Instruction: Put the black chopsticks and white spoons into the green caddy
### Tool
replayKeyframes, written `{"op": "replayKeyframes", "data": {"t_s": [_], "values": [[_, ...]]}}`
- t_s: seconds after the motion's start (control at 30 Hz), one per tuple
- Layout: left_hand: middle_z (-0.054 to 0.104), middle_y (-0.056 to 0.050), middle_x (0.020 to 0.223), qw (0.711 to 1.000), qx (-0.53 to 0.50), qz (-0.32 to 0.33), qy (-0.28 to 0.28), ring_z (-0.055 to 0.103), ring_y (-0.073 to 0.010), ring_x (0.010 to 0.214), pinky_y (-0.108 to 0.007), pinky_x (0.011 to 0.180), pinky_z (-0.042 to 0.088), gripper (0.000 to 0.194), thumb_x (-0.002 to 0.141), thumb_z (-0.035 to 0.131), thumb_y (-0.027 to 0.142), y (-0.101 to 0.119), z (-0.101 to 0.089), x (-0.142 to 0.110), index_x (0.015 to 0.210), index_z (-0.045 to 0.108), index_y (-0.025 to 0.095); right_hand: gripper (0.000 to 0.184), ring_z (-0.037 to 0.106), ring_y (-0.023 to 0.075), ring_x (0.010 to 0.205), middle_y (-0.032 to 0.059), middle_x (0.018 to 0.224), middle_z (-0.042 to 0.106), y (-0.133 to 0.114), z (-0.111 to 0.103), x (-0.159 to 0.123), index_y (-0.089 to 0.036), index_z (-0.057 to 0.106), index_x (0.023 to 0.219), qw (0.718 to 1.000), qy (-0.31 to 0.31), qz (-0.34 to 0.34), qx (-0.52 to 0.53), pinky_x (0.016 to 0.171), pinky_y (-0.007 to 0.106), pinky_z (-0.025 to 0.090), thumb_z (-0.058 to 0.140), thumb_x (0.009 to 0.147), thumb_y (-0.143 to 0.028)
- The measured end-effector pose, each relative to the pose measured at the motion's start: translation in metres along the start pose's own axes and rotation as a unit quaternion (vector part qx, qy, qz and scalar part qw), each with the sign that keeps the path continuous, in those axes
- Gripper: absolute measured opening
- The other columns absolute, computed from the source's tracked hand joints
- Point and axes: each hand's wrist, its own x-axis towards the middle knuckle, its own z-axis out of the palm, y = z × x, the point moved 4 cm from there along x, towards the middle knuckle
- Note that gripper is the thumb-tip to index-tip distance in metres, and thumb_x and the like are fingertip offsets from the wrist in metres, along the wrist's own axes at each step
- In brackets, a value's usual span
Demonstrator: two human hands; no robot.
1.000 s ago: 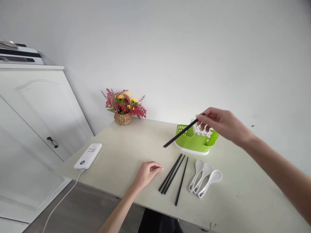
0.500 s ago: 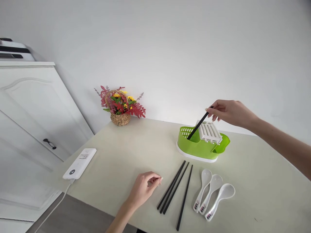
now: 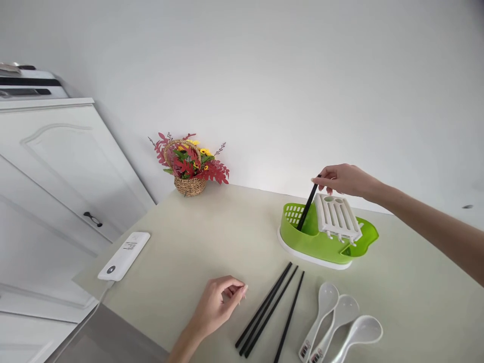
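My right hand (image 3: 342, 180) pinches the upper end of a black chopstick (image 3: 309, 204). The chopstick leans into the perforated left compartment of a green utensil holder (image 3: 317, 242) with a white base. Whether a second stick lies alongside it, I cannot tell. A white slotted rack (image 3: 338, 217) sits across the holder's top, just below my right hand. My left hand (image 3: 219, 305) rests over the table with fingers curled and fingertips together, nothing seen in them. To its right lie several black chopsticks (image 3: 266, 307), and beyond them three white spoons (image 3: 342, 310) side by side.
A wicker basket of artificial flowers (image 3: 190, 185) stands by the wall at the back of the table (image 3: 242, 227). A white power bank (image 3: 124, 256) with a cable lies at the left edge. Further left is a white cabinet (image 3: 64, 161) with a dark handle.
My right hand has moved down, and the chopstick stands lower and steeper in the green holder. The view has shifted slightly. My left hand stays curled beside the loose chopsticks.
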Motion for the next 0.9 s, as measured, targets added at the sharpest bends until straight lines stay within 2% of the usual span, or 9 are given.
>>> {"op": "replayKeyframes", "data": {"t_s": [0.17,0.27,0.33,0.4,0.47,0.53,0.6,0.73,0.9], "values": [[0.077,-0.002,0.082,1.0,-0.003,-0.009,0.004,0.071,-0.0142,0.075,-0.019,0.062,0.049,0.033,0.1,0.058,0.046,0.001,0.0,0.0,0.086,0.075,0.022,0.034,0.07,0.0247,0.087,0.001,0.078,0.078,-0.007,-0.001,0.004,-0.024,0.069,0.101,0.998,0.028,0.01,-0.052,0.069,0.034,0.048,0.061,0.091,-0.055],[0.077,-0.002,0.083,1.0,-0.001,-0.007,0.005,0.071,-0.0145,0.076,-0.02,0.063,0.05,0.034,0.101,0.057,0.046,0.0,0.0,-0.001,0.086,0.075,0.022,0.04,0.069,0.0269,0.093,0.0027,0.092,0.079,-0.02,-0.008,-0.014,-0.023,0.062,0.121,0.987,0.131,-0.003,-0.089,0.064,0.034,0.045,0.059,0.092,-0.051],[0.077,-0.003,0.083,1.0,0.002,-0.001,0.004,0.07,-0.0148,0.076,-0.02,0.064,0.05,0.034,0.101,0.057,0.047,-0.002,0.001,-0.002,0.087,0.075,0.021,0.039,0.069,0.025,0.085,0.0033,0.097,0.079,-0.036,-0.01,-0.037,-0.024,0.059,0.126,0.972,0.2,-0.048,-0.111,0.061,0.033,0.042,0.056,0.094,-0.046],[0.076,-0.003,0.082,1.0,0.01,0.008,-0.003,0.07,-0.0149,0.075,-0.02,0.063,0.05,0.035,0.101,0.055,0.047,-0.003,0.002,-0.002,0.087,0.075,0.021,0.032,0.066,0.0202,0.072,0.0034,0.094,0.077,-0.055,-0.003,-0.066,-0.024,0.06,0.124,0.957,0.218,-0.141,-0.131,0.061,0.032,0.042,0.051,0.098,-0.041],[0.075,-0.003,0.079,0.999,0.024,0.022,-0.01,0.068,-0.0149,0.073,-0.021,0.061,0.049,0.037,0.102,0.054,0.047,-0.004,0.002,-0.002,0.085,0.074,0.021,0.029,0.064,0.0163,0.067,0.0037,0.094,0.075,-0.074,0.015,-0.098,-0.024,0.062,0.121,0.933,0.188,-0.263,-0.16,0.061,0.03,0.04,0.045,0.102,-0.038],[0.073,-0.003,0.077,0.998,0.042,0.042,-0.019,0.066,-0.0145,0.07,-0.021,0.06,0.048,0.038,0.103,0.052,0.047,-0.004,0.003,-0.002,0.084,0.072,0.021,0.028,0.059,0.0137,0.062,0.0038,0.092,0.074,-0.087,0.044,-0.129,-0.023,0.065,0.113,0.893,0.11,-0.38,-0.215,0.057,0.029,0.035,0.039,0.106,-0.032],[0.071,-0.002,0.076,0.996,0.063,0.065,-0.024,0.063,-0.0137,0.067,-0.021,0.06,0.047,0.037,0.103,0.05,0.045,-0.005,0.004,-0.002,0.085,0.072,0.021,0.03,0.055,0.0122,0.058,0.0029,0.082,0.069,-0.091,0.077,-0.154,-0.021,0.065,0.103,0.86,0.023,-0.442,-0.255,0.054,0.029,0.029,0.036,0.107,-0.021],[0.07,-0.002,0.076,0.988,0.106,0.114,-0.022,0.06,-0.0132,0.065,-0.022,0.06,0.045,0.035,0.104,0.047,0.042,-0.004,0.006,-0.006,0.088,0.071,0.022,0.021,0.051,0.0133,0.055,0.0006,0.075,0.062,-0.081,0.137,-0.176,-0.02,0.061,0.097,0.824,-0.08,-0.449,-0.337,0.051,0.033,0.018,0.044,0.101,-0.007],[0.069,-0.003,0.079,0.979,0.129,0.16,-0.01,0.06,-0.0142,0.069,-0.024,0.063,0.045,0.031,0.104,0.048,0.035,-0.005,0.009,-0.014,0.086,0.07,0.022,0.029,0.056,0.0141,0.059,0.0,0.078,0.06,-0.065,0.183,-0.175,-0.019,0.059,0.103,0.794,-0.114,-0.439,-0.406,0.052,0.033,0.015,0.051,0.089,0.005]]}}
